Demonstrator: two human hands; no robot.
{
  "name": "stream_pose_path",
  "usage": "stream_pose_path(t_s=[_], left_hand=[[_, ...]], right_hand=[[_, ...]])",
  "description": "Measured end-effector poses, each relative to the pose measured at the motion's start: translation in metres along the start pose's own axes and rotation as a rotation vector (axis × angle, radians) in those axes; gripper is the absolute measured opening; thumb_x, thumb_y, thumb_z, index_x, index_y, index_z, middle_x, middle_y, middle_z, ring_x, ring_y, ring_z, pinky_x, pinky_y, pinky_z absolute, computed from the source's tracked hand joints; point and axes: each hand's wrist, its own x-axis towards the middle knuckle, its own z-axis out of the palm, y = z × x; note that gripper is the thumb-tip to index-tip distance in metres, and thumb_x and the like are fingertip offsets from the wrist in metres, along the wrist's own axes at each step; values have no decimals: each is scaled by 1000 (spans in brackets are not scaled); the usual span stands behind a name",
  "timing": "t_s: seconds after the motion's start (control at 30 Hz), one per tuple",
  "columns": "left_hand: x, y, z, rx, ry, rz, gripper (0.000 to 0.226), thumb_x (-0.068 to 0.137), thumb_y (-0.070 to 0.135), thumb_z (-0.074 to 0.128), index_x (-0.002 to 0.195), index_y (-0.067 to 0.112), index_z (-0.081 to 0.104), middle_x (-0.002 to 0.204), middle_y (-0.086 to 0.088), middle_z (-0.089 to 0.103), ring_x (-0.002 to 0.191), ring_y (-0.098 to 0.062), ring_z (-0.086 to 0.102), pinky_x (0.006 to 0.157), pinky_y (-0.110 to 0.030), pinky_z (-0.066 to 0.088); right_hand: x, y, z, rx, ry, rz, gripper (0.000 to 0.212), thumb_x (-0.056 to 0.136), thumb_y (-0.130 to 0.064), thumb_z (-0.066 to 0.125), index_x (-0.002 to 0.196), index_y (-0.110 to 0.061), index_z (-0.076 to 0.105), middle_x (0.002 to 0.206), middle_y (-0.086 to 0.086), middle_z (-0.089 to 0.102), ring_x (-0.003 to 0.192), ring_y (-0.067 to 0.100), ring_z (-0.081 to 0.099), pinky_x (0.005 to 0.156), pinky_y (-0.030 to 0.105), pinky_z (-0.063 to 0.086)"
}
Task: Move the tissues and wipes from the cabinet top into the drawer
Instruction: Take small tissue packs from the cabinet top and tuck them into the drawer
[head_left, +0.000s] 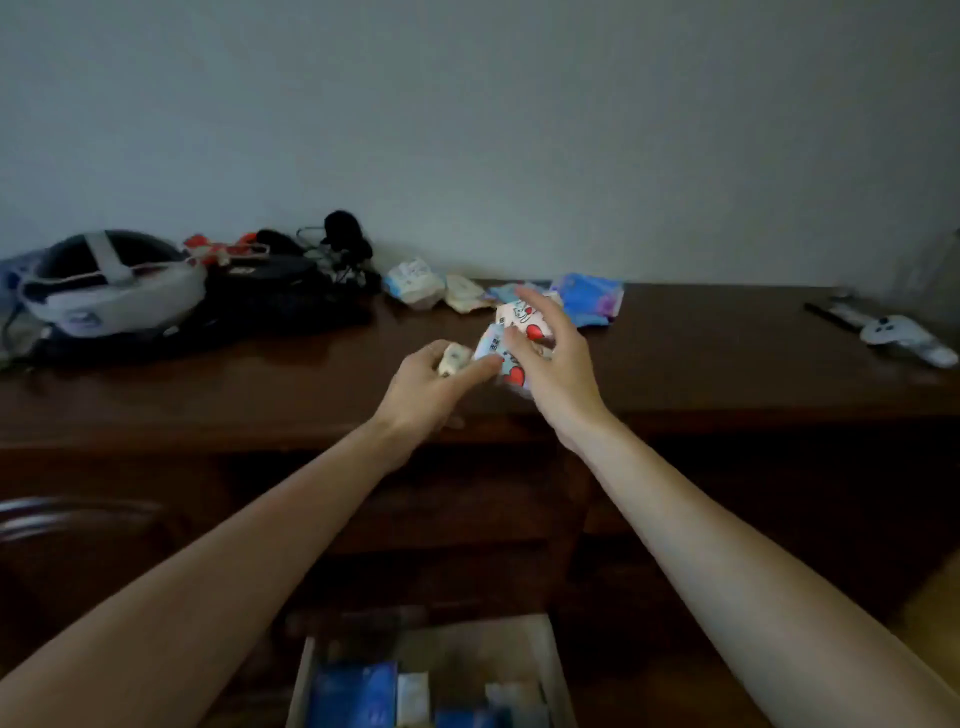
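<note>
My left hand is closed around a small cream tissue pack above the dark wooden cabinet top. My right hand grips white packs printed with red hearts, one above the other, just right of the left hand. Behind them at the wall lie a white-and-blue tissue pack, a crumpled cream pack and a blue wipes pack. The open drawer is at the bottom, holding blue and white packs.
A white headset with a strap, a black case and tangled black cables crowd the left of the cabinet top. A white controller and a dark pen-like item lie at the far right. A chair back curves at lower left.
</note>
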Motion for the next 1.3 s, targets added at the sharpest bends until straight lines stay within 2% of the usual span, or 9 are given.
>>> stream_pose_path(t_s=[0.27,0.4,0.47,0.53,0.7,0.87,1.07,1.2,1.3], left_hand=[[-184,-156,0,-272,123,-372,21,85,21,77,100,12,65,85,-11,77,71,-16,73,57,-30,59],[-219,-228,1,-211,242,-540,12,86,14,75,89,19,64,75,9,75,60,-3,70,48,-24,53],[-224,-252,-5,-204,299,-598,21,86,15,73,82,29,59,64,16,71,58,-9,70,53,-30,53],[-228,-274,-14,-282,336,-689,16,87,14,71,85,24,60,61,0,72,59,-22,70,57,-34,55],[-229,-320,-22,-571,497,-862,15,88,9,69,103,8,64,95,-16,75,86,-31,75,73,-42,60],[-231,-360,4,-395,447,-911,41,83,26,78,117,9,62,105,-15,72,93,-29,72,78,-41,59],[-219,-395,26,-238,421,-880,56,79,44,82,119,14,56,94,-4,70,66,-7,71,54,-23,56],[-215,-413,33,-215,395,-907,50,79,43,82,115,15,61,97,-5,73,81,-16,75,72,-42,64],[-214,-422,37,-152,404,-875,38,81,41,81,109,20,65,93,3,74,78,-8,74,63,-26,60]], right_hand=[[-236,86,43,33,-100,136,32,105,-26,56,136,-31,59,141,-6,51,126,11,58,91,33,59],[-289,143,54,-150,-265,355,50,101,-9,56,138,-43,53,148,-17,40,124,-6,49,94,22,55],[-298,167,51,-144,-327,569,58,99,-3,55,140,-44,52,152,-15,37,130,4,46,100,32,55],[-307,193,48,-153,-363,690,53,101,-2,52,140,-38,53,147,-6,51,126,12,56,98,34,56],[-327,251,48,-205,-404,847,37,101,-26,64,136,-23,53,112,1,73,87,10,75,78,33,62],[-321,295,57,-370,-337,792,39,93,-49,70,94,-10,73,75,1,76,68,16,74,57,24,58],[-282,353,72,-697,-478,738,55,92,-74,50,87,-21,67,83,1,69,77,18,67,73,39,57],[-270,389,78,-658,-509,831,42,96,-61,55,110,-23,64,102,4,71,91,21,69,85,44,59],[-274,408,76,-640,-504,865,39,98,-50,60,126,-24,59,109,-1,69,93,15,67,81,36,59]])
